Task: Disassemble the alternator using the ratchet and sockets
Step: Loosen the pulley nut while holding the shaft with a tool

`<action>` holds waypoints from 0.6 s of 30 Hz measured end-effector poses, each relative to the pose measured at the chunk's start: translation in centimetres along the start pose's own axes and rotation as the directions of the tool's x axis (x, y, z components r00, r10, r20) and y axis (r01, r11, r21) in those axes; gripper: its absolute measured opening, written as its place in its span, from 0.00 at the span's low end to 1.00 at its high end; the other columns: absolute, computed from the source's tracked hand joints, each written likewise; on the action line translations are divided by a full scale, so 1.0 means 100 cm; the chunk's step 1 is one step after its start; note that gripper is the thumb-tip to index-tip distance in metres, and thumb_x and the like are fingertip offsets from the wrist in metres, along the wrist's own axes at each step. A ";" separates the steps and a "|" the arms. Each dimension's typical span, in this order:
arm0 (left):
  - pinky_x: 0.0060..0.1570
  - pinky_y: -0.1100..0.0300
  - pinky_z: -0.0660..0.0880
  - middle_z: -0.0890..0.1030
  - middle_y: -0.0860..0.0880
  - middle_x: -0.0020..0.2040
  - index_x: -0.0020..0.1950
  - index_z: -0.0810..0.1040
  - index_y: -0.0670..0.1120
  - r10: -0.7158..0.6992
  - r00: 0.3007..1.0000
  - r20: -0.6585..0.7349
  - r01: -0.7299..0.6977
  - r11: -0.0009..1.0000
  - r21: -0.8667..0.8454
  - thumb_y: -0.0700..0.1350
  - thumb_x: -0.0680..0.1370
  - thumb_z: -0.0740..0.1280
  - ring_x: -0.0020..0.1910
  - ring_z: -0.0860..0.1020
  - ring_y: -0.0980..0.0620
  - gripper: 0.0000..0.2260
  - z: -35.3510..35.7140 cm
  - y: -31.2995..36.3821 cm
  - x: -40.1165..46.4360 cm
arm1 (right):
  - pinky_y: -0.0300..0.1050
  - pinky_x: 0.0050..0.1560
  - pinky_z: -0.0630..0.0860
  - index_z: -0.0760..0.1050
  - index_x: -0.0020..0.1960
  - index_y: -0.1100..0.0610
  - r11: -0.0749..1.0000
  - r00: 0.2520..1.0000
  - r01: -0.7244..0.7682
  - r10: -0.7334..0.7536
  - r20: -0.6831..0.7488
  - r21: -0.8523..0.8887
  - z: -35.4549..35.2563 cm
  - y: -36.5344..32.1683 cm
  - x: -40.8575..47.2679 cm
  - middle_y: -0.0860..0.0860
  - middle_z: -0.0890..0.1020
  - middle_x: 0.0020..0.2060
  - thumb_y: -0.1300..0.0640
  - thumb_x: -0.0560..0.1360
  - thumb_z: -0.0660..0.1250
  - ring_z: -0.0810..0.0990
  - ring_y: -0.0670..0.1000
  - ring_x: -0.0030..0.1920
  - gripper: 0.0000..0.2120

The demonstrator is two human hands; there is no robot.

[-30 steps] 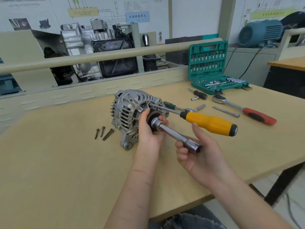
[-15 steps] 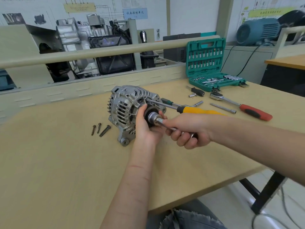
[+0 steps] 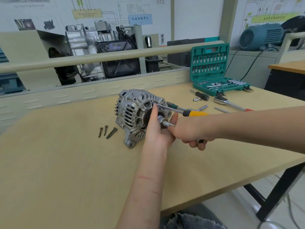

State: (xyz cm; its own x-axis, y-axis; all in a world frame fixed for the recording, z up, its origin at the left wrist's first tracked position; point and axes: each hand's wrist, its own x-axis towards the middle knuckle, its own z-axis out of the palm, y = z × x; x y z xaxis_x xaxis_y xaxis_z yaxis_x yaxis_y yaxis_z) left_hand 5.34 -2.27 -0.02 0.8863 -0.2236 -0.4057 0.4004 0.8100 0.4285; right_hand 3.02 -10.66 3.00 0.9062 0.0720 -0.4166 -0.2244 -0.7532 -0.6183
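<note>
Alternator (image 3: 138, 113) sits on the workbench (image 3: 57, 162). Left hand (image 3: 156, 129) cups its pulley end, fingers curled around it; right hand (image 3: 191, 129) fingers clamped on the socket wrench handle (image 3: 166, 123) plugged into the center.

A pale blue rectangular sign (image 3: 140, 19) on the back wall carries the dark Chinese characters 仪表控制单元. Lettering on the yellow-green wall banner (image 3: 270, 17) and other posters is too blurred to read.

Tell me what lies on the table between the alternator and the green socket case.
In the head view, between the alternator and the socket case lies only bare table; a black-handled driver and a small socket lie just in front of the case.
</note>
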 end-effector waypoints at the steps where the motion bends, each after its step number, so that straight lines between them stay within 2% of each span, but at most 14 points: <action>1: 0.29 0.54 0.74 0.77 0.42 0.37 0.45 0.72 0.40 -0.015 1.000 0.000 0.015 0.998 0.053 0.50 0.73 0.69 0.33 0.77 0.48 0.14 0.002 -0.001 -0.002 | 0.25 0.20 0.59 0.62 0.44 0.56 0.997 0.999 0.021 -0.023 -0.023 -0.075 0.000 -0.001 -0.002 0.52 0.63 0.25 0.56 0.80 0.50 0.59 0.46 0.12 0.07; 3: 0.31 0.57 0.71 0.74 0.48 0.32 0.38 0.72 0.42 -0.039 0.999 -0.018 0.041 0.986 0.163 0.46 0.77 0.65 0.30 0.74 0.51 0.11 0.005 -0.005 -0.001 | 0.30 0.17 0.63 0.67 0.48 0.57 0.993 0.994 0.023 -0.034 -0.101 -0.112 0.001 -0.001 -0.004 0.53 0.70 0.30 0.60 0.80 0.53 0.70 0.46 0.18 0.05; 5: 0.28 0.61 0.72 0.68 0.52 0.21 0.26 0.68 0.44 -0.051 0.999 -0.007 0.051 0.979 0.196 0.43 0.79 0.61 0.23 0.71 0.55 0.20 0.008 -0.007 0.005 | 0.36 0.37 0.72 0.72 0.56 0.58 0.896 0.962 0.084 -0.188 -0.200 -0.437 0.005 -0.003 -0.010 0.55 0.78 0.46 0.63 0.78 0.57 0.81 0.48 0.42 0.09; 6: 0.24 0.65 0.73 0.66 0.54 0.18 0.23 0.67 0.45 -0.060 0.998 0.025 0.055 0.984 0.167 0.41 0.79 0.59 0.20 0.70 0.56 0.23 0.009 -0.008 0.007 | 0.39 0.41 0.70 0.71 0.60 0.59 0.808 0.935 0.094 -0.272 -0.228 -0.581 0.007 -0.003 -0.013 0.54 0.78 0.54 0.63 0.78 0.59 0.79 0.50 0.52 0.12; 7: 0.21 0.67 0.72 0.65 0.54 0.18 0.23 0.66 0.45 -0.073 0.995 0.069 0.063 0.988 0.142 0.39 0.79 0.58 0.19 0.69 0.56 0.22 0.009 -0.009 0.009 | 0.42 0.42 0.68 0.70 0.62 0.59 0.753 0.909 0.090 -0.329 -0.254 -0.652 0.008 -0.004 -0.015 0.53 0.76 0.58 0.63 0.77 0.59 0.77 0.52 0.57 0.14; 9: 0.21 0.64 0.74 0.68 0.53 0.26 0.30 0.68 0.46 -0.091 0.987 0.132 0.076 0.991 0.113 0.39 0.78 0.58 0.28 0.71 0.56 0.15 0.008 -0.009 0.012 | 0.44 0.43 0.66 0.68 0.65 0.60 0.717 0.906 0.053 -0.328 -0.269 -0.695 0.009 -0.006 -0.016 0.52 0.75 0.61 0.63 0.77 0.58 0.75 0.54 0.60 0.16; 10: 0.26 0.61 0.77 0.67 0.52 0.32 0.34 0.69 0.46 -0.092 0.985 0.146 0.077 0.992 0.103 0.39 0.77 0.59 0.35 0.71 0.55 0.12 0.006 -0.009 0.012 | 0.44 0.43 0.66 0.67 0.65 0.60 0.765 0.913 0.070 -0.308 -0.268 -0.640 0.008 -0.007 -0.013 0.53 0.75 0.62 0.64 0.77 0.58 0.75 0.55 0.60 0.17; 12: 0.49 0.58 0.77 0.67 0.51 0.38 0.37 0.72 0.43 -0.088 0.985 0.147 0.083 0.996 0.044 0.41 0.78 0.59 0.47 0.69 0.54 0.10 0.001 -0.008 0.014 | 0.44 0.41 0.70 0.68 0.64 0.61 0.870 0.940 0.150 -0.273 -0.206 -0.470 0.006 -0.009 -0.011 0.57 0.77 0.56 0.65 0.77 0.56 0.78 0.56 0.53 0.15; 13: 0.55 0.59 0.73 0.68 0.50 0.36 0.35 0.73 0.41 -0.082 0.984 0.156 0.084 0.996 -0.002 0.42 0.79 0.60 0.47 0.71 0.55 0.13 -0.002 -0.007 0.016 | 0.43 0.35 0.71 0.69 0.59 0.60 0.939 0.964 0.179 -0.227 -0.141 -0.293 0.001 -0.006 -0.011 0.58 0.78 0.47 0.65 0.77 0.56 0.80 0.56 0.44 0.11; 14: 0.52 0.60 0.74 0.70 0.51 0.32 0.32 0.73 0.40 -0.081 0.982 0.171 0.092 0.994 -0.055 0.43 0.79 0.60 0.41 0.75 0.55 0.17 -0.005 -0.007 0.017 | 0.41 0.29 0.71 0.69 0.52 0.59 0.984 0.982 0.174 -0.176 -0.070 -0.023 -0.003 -0.002 -0.015 0.56 0.77 0.38 0.64 0.77 0.56 0.78 0.53 0.33 0.06; 15: 0.42 0.62 0.76 0.70 0.52 0.25 0.31 0.72 0.40 -0.082 0.977 0.196 0.105 0.988 -0.111 0.44 0.79 0.60 0.32 0.78 0.54 0.17 -0.006 -0.007 0.017 | 0.39 0.24 0.70 0.69 0.47 0.59 0.957 0.987 0.156 -0.161 0.001 0.245 -0.005 0.004 -0.020 0.54 0.74 0.31 0.62 0.77 0.57 0.74 0.49 0.25 0.02; 16: 0.35 0.62 0.77 0.68 0.52 0.20 0.32 0.71 0.40 -0.071 0.973 0.219 0.104 0.985 -0.141 0.45 0.79 0.61 0.26 0.78 0.53 0.16 -0.007 -0.009 0.016 | 0.36 0.21 0.69 0.69 0.43 0.58 0.865 0.988 0.079 -0.134 0.076 0.496 -0.005 0.011 -0.026 0.53 0.73 0.27 0.60 0.78 0.59 0.71 0.47 0.21 0.05; 17: 0.34 0.59 0.77 0.67 0.53 0.17 0.34 0.70 0.41 -0.052 0.971 0.235 0.086 0.986 -0.140 0.46 0.78 0.61 0.24 0.78 0.52 0.14 -0.008 -0.011 0.015 | 0.33 0.19 0.67 0.69 0.41 0.58 0.729 0.979 -0.006 -0.136 0.155 0.684 -0.002 0.019 -0.030 0.52 0.73 0.26 0.57 0.78 0.59 0.69 0.46 0.19 0.08; 18: 0.38 0.56 0.76 0.67 0.53 0.16 0.35 0.70 0.42 -0.028 0.969 0.247 0.059 0.991 -0.117 0.47 0.78 0.62 0.24 0.79 0.52 0.13 -0.009 -0.014 0.014 | 0.32 0.16 0.64 0.70 0.41 0.58 0.619 0.966 -0.067 -0.154 0.205 0.783 0.001 0.024 -0.033 0.52 0.73 0.26 0.54 0.78 0.59 0.68 0.44 0.17 0.10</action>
State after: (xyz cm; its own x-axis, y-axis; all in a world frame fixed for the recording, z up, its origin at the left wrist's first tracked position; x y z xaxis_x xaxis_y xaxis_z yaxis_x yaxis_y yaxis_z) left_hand 5.84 -3.21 -1.95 0.9047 -0.3731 -0.2058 0.4217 0.8532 0.3068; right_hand -0.54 -12.64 2.83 0.8370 0.3200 -0.4439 -0.4803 0.0406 -0.8762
